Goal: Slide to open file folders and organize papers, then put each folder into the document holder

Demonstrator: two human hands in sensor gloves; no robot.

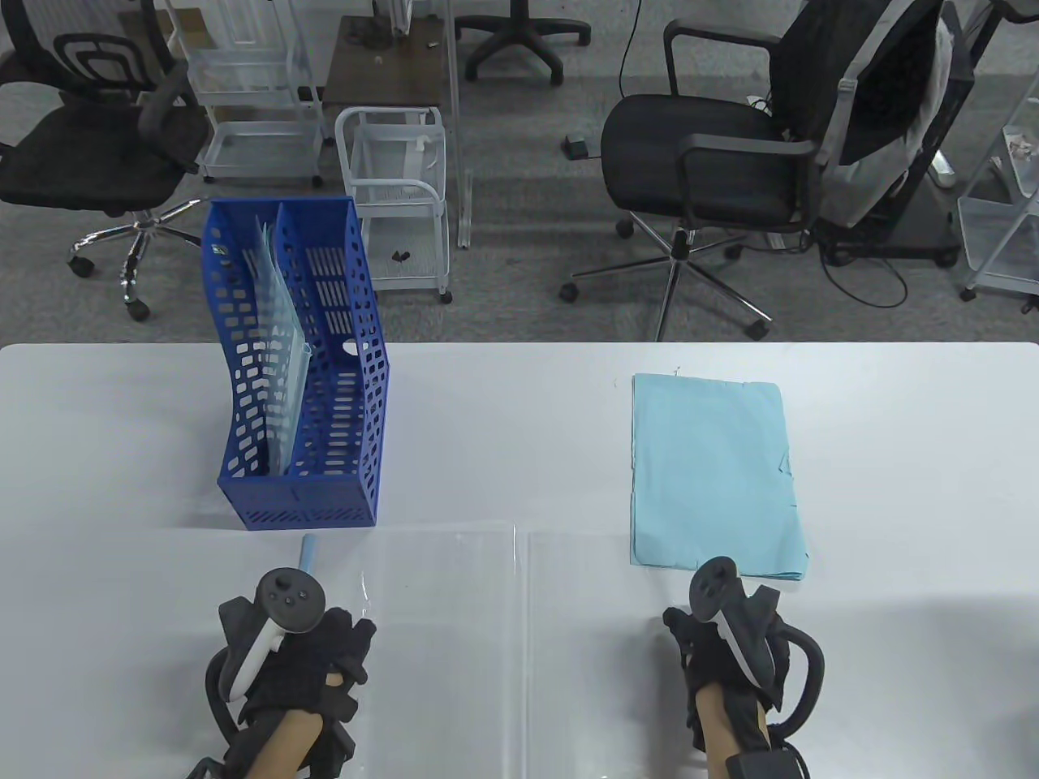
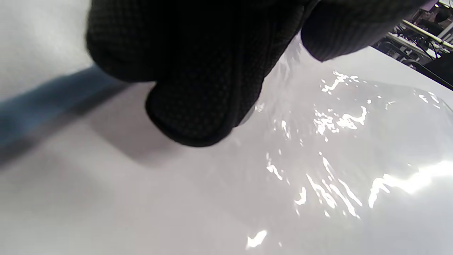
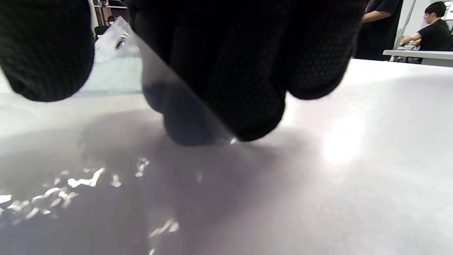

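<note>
A clear plastic folder (image 1: 454,641) lies opened flat at the table's front, its spine running front to back in the middle. My left hand (image 1: 312,641) sits at its left edge with fingers (image 2: 198,106) curled over a blue slide bar (image 1: 308,553) that sticks out beyond the hand; the clear cover (image 2: 336,141) rises between fingers and thumb. At the right edge, my right hand (image 1: 718,641) pinches the clear sheet (image 3: 170,81) between its fingers (image 3: 247,106). A stack of light blue papers (image 1: 710,471) lies just beyond the right hand.
A blue perforated document holder (image 1: 357,389) stands at the left on the table, with filled clear folders (image 1: 284,357) in its left slot. Office chairs and white carts stand on the floor past the table's far edge.
</note>
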